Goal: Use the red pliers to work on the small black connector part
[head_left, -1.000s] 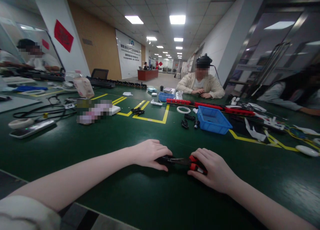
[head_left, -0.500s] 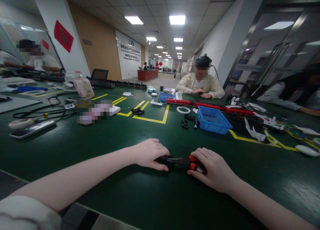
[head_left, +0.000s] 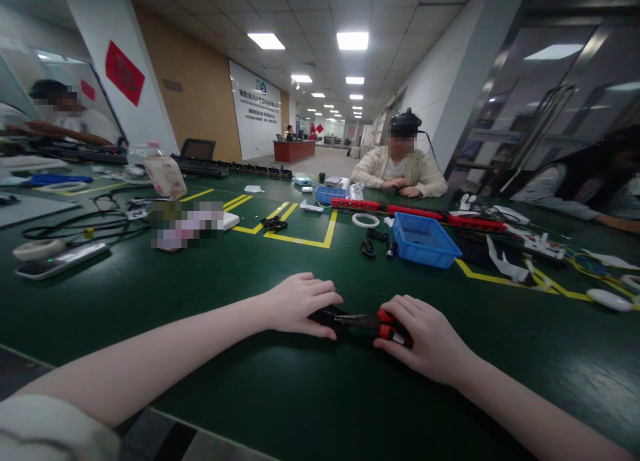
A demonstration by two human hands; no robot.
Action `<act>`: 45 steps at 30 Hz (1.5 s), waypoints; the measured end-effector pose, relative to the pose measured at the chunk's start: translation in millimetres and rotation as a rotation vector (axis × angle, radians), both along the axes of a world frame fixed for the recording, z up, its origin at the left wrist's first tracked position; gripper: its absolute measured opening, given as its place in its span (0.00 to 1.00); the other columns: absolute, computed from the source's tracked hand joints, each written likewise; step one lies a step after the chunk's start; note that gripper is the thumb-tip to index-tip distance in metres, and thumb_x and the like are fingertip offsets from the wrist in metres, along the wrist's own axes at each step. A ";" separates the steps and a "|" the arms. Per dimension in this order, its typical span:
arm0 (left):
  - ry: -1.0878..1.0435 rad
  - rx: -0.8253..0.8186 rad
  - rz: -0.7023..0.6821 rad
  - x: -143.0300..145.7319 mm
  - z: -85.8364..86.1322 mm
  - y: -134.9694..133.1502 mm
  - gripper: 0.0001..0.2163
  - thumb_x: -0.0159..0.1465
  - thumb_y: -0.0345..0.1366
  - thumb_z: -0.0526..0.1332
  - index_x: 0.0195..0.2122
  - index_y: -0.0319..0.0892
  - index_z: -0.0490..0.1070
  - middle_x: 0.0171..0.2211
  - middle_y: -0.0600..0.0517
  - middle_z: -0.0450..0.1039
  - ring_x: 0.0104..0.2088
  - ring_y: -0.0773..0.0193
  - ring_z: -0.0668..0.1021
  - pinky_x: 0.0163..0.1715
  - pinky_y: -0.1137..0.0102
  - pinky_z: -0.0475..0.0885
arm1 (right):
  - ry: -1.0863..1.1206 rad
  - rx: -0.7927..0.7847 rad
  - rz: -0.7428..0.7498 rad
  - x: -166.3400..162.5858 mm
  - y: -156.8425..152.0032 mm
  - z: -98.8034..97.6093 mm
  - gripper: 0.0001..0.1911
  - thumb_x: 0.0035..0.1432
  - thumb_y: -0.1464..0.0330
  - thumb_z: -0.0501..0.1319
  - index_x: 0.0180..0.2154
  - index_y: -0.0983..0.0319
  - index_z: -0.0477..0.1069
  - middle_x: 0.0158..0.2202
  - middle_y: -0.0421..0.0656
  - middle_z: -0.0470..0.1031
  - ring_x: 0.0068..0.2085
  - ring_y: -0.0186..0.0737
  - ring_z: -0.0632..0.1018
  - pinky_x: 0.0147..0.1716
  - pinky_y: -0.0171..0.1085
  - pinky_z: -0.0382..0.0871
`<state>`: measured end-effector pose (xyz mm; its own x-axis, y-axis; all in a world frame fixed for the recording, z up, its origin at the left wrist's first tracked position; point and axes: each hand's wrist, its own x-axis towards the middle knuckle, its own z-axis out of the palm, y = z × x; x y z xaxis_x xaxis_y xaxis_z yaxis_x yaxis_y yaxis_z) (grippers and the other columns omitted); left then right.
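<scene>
- Left hand (head_left: 303, 307): fingers and thumb closed on a black piece (head_left: 326, 315), low over the green table (head_left: 240, 394).
- Right hand (head_left: 420, 334): wrapped round the red-handled pliers (head_left: 369, 321), handles slightly apart, nose pointing at the left hand.
- Black piece sits between the two hands, its near end at the plier tips.
- Progress, my reading: mid-step. Both items are in hand and brought together; no separated or finished part shows beside the hands.
- Left over, as far as visible: the piece is neither released nor set down. Small black parts (head_left: 369, 248) lie beside the blue bin (head_left: 425, 256); a dark clump (head_left: 274, 224) lies by the yellow tape (head_left: 305, 241). Cannot tell whether either belongs to this work.
- Hidden: most of the piece, under the left fingers; handle ends, inside the right palm.
- Hard to make out: whether the tips bite or merely touch.
</scene>
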<state>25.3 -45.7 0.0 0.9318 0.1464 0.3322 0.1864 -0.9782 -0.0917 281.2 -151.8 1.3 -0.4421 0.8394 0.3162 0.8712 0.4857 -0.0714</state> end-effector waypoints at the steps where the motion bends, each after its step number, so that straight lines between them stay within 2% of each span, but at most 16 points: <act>1: 0.004 0.006 -0.013 -0.6 0.3 1.1 0.23 0.61 0.54 0.58 0.47 0.40 0.67 0.40 0.50 0.72 0.34 0.63 0.74 0.33 0.69 0.64 | -0.001 -0.011 -0.002 -0.3 0.0 0.3 0.17 0.56 0.55 0.59 0.41 0.61 0.68 0.37 0.46 0.74 0.35 0.41 0.73 0.33 0.40 0.68; 8: 0.105 -0.038 -0.095 -2.4 5.9 6.1 0.21 0.64 0.48 0.58 0.52 0.41 0.64 0.51 0.46 0.69 0.44 0.60 0.75 0.40 0.68 0.68 | -0.005 -0.119 -0.031 -2.2 0.5 2.4 0.18 0.55 0.54 0.59 0.40 0.60 0.68 0.37 0.45 0.73 0.35 0.41 0.73 0.33 0.40 0.67; 12: 0.110 -0.070 -0.128 -1.8 7.6 4.2 0.21 0.64 0.44 0.57 0.56 0.41 0.61 0.57 0.44 0.65 0.51 0.57 0.72 0.48 0.65 0.68 | 0.015 -0.111 -0.015 -2.6 0.3 3.6 0.17 0.56 0.54 0.58 0.40 0.60 0.68 0.37 0.45 0.73 0.35 0.40 0.73 0.33 0.40 0.66; 16: 0.084 -0.095 -0.153 -2.1 7.9 3.6 0.22 0.63 0.41 0.57 0.57 0.41 0.61 0.56 0.44 0.65 0.53 0.56 0.71 0.52 0.63 0.66 | 0.000 -0.105 -0.014 -2.3 -0.7 4.7 0.16 0.56 0.55 0.58 0.41 0.60 0.68 0.38 0.45 0.73 0.36 0.41 0.73 0.34 0.41 0.66; 24: 0.090 -0.155 -0.140 -2.5 7.5 4.1 0.21 0.63 0.40 0.57 0.57 0.40 0.60 0.55 0.45 0.67 0.51 0.57 0.71 0.51 0.63 0.66 | -0.005 -0.031 -0.013 -1.6 0.0 2.5 0.17 0.56 0.55 0.58 0.42 0.60 0.68 0.39 0.46 0.74 0.37 0.41 0.72 0.35 0.41 0.66; 33: 0.080 -0.312 -0.069 -2.8 7.0 5.5 0.30 0.62 0.46 0.60 0.61 0.39 0.53 0.57 0.41 0.64 0.54 0.55 0.70 0.54 0.63 0.65 | 0.048 0.107 0.017 2.4 -0.4 -1.1 0.19 0.57 0.55 0.58 0.44 0.62 0.67 0.40 0.48 0.74 0.38 0.42 0.73 0.36 0.41 0.66; 38: 0.063 -0.335 -0.059 -3.5 6.8 4.8 0.28 0.63 0.42 0.59 0.61 0.40 0.53 0.56 0.43 0.65 0.53 0.56 0.70 0.54 0.63 0.65 | 0.099 0.151 0.007 4.3 -0.8 -1.3 0.19 0.57 0.56 0.58 0.44 0.61 0.68 0.40 0.48 0.74 0.39 0.43 0.74 0.36 0.42 0.68; 45: -0.023 -0.270 -0.074 -3.0 5.5 5.2 0.22 0.63 0.35 0.57 0.58 0.41 0.57 0.57 0.44 0.64 0.56 0.57 0.68 0.59 0.59 0.59 | 0.103 0.135 -0.001 4.6 -0.4 -0.7 0.19 0.56 0.55 0.58 0.44 0.60 0.68 0.40 0.48 0.75 0.39 0.44 0.74 0.36 0.42 0.68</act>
<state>22.3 -40.4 5.4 0.9361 0.1639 0.3111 0.1121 -0.9777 0.1778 285.8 -152.2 0.6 -0.4006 0.7867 0.4696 0.8633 0.4958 -0.0942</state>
